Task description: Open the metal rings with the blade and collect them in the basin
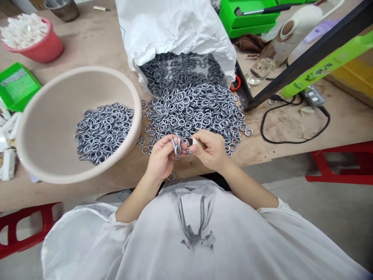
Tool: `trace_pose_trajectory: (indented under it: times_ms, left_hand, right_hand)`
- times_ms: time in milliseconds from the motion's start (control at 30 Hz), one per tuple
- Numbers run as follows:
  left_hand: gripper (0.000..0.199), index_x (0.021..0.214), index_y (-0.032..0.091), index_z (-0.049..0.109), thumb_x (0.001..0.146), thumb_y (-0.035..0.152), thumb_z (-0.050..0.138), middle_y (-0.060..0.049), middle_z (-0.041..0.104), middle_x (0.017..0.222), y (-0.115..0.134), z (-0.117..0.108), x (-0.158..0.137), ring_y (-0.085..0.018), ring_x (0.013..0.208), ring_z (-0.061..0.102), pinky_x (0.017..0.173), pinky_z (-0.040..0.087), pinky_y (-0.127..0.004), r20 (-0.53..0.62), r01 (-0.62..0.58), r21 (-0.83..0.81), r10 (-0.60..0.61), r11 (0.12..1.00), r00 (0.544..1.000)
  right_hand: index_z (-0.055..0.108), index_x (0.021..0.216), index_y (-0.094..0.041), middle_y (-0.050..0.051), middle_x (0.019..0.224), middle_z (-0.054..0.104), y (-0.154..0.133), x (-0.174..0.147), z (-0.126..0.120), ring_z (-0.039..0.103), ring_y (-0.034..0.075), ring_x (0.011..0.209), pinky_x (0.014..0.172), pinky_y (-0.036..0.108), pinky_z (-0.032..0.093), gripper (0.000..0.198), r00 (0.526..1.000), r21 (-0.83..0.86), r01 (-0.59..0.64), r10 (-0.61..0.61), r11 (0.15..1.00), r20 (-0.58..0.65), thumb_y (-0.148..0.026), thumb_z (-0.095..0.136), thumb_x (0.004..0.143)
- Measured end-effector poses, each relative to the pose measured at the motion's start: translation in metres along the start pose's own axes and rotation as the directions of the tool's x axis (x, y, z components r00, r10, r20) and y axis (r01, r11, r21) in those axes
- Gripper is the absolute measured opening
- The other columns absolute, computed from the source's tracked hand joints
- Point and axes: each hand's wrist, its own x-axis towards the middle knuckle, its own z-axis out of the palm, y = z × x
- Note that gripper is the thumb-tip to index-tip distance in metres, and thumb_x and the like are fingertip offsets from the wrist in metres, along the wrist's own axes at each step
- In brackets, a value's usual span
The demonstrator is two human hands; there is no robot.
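Between the fingertips of my left hand (163,154) are a few grey rings (176,147), held up over the table's front edge. My right hand (211,149) is closed around a small knife (198,143) with a pale handle and a short dark tip. That tip points left, close to the rings; whether it touches them I cannot tell. Just beyond both hands lies a heap of loose grey rings (192,109), spilling from the mouth of a white sack (175,27). More grey rings (105,130) lie inside a large beige basin (43,155) on the left.
A pink bowl (51,46) of white pieces and a green bin (17,85) stand at the left. Behind right are green trays (250,23) with a hammer (262,9). A slanted black bar (291,66) and a black cable (291,140) occupy the right. Red stools (340,161) flank me.
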Motion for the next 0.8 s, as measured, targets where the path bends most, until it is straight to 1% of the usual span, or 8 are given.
trace_pose_trajectory:
  times_ms: [100, 200, 367, 467, 567, 667, 733, 800]
  left_hand:
    - [0.03, 0.076, 0.015, 0.069, 0.062, 0.035, 0.088, 0.002, 0.068, 0.066, 0.001, 0.002, 0.0, -0.005, 0.051, 0.057, 0.047, 0.048, -0.015, -0.033, -0.011, 0.001, 0.011, 1.0, 0.999]
    - [0.031, 0.074, 0.015, 0.069, 0.059, 0.035, 0.089, 0.001, 0.069, 0.069, 0.002, 0.004, -0.001, -0.005, 0.051, 0.056, 0.045, 0.045, -0.014, -0.056, -0.016, 0.007, 0.016, 1.0, 0.998]
    - [0.034, 0.072, 0.016, 0.067, 0.058, 0.036, 0.089, 0.002, 0.065, 0.066, 0.001, 0.006, -0.002, -0.004, 0.05, 0.052, 0.043, 0.04, -0.014, -0.06, -0.024, 0.04, 0.027, 0.999, 0.998]
    - [0.038, 0.072, 0.016, 0.067, 0.054, 0.038, 0.092, 0.002, 0.065, 0.067, 0.001, 0.005, -0.001, -0.004, 0.049, 0.051, 0.042, 0.039, -0.014, -0.038, -0.031, 0.048, 0.033, 0.998, 0.999]
    - [0.039, 0.07, 0.016, 0.066, 0.053, 0.04, 0.093, 0.002, 0.065, 0.066, 0.001, 0.003, 0.0, -0.004, 0.049, 0.052, 0.042, 0.04, -0.014, -0.008, -0.041, 0.052, 0.042, 0.998, 0.999]
    - [0.04, 0.07, 0.016, 0.066, 0.053, 0.041, 0.093, 0.002, 0.064, 0.065, 0.002, 0.002, 0.0, -0.005, 0.048, 0.054, 0.044, 0.046, -0.016, -0.003, -0.044, 0.064, 0.044, 0.997, 0.999]
    - [0.04, 0.071, 0.016, 0.066, 0.055, 0.041, 0.092, 0.002, 0.064, 0.063, 0.001, 0.001, -0.002, -0.007, 0.048, 0.056, 0.046, 0.05, -0.019, 0.01, -0.041, 0.083, 0.04, 0.996, 0.999]
    - [0.037, 0.072, 0.015, 0.066, 0.059, 0.04, 0.09, 0.001, 0.064, 0.063, -0.001, 0.0, -0.004, -0.009, 0.05, 0.058, 0.048, 0.052, -0.02, 0.03, -0.032, 0.107, 0.029, 0.994, 0.999]
  right_hand:
    - [0.059, 0.068, -0.019, 0.0, 0.061, 0.053, -0.003, 0.0, -0.002, 0.045, 0.011, 0.057, 0.056, 0.027, 0.03, 0.053, 0.99, -0.162, 0.125, -0.111, 0.979, 0.089, -0.063, 0.047, 0.095]
    - [0.06, 0.068, -0.019, 0.0, 0.06, 0.05, -0.005, -0.001, -0.001, 0.043, 0.011, 0.056, 0.055, 0.028, 0.026, 0.052, 0.981, -0.269, 0.181, -0.156, 0.946, 0.113, -0.061, 0.046, 0.096]
    - [0.059, 0.065, -0.02, 0.0, 0.06, 0.05, -0.006, -0.001, -0.002, 0.043, 0.012, 0.056, 0.055, 0.028, 0.024, 0.056, 0.981, -0.332, 0.17, -0.126, 0.928, 0.149, -0.064, 0.044, 0.095]
    - [0.056, 0.063, -0.02, 0.0, 0.059, 0.049, -0.007, -0.002, -0.001, 0.041, 0.011, 0.055, 0.055, 0.028, 0.023, 0.054, 0.979, -0.327, 0.165, -0.115, 0.931, 0.166, -0.06, 0.044, 0.097]
    - [0.053, 0.061, -0.019, -0.001, 0.057, 0.049, -0.008, -0.004, 0.001, 0.042, 0.011, 0.055, 0.055, 0.028, 0.024, 0.052, 0.981, -0.319, 0.162, -0.119, 0.934, 0.152, -0.057, 0.046, 0.097]
    - [0.053, 0.062, -0.019, -0.001, 0.057, 0.05, -0.005, -0.003, 0.001, 0.044, 0.011, 0.055, 0.055, 0.028, 0.024, 0.051, 0.985, -0.309, 0.135, -0.095, 0.942, 0.142, -0.057, 0.048, 0.096]
    - [0.053, 0.062, -0.02, -0.001, 0.056, 0.05, 0.001, 0.001, -0.003, 0.044, 0.011, 0.055, 0.055, 0.028, 0.024, 0.052, 0.995, -0.321, 0.049, -0.019, 0.946, 0.098, -0.058, 0.047, 0.096]
    - [0.05, 0.06, -0.02, -0.002, 0.054, 0.045, 0.007, 0.006, -0.009, 0.04, 0.011, 0.053, 0.055, 0.028, 0.023, 0.053, 0.997, -0.332, -0.08, 0.083, 0.94, -0.006, -0.059, 0.047, 0.096]
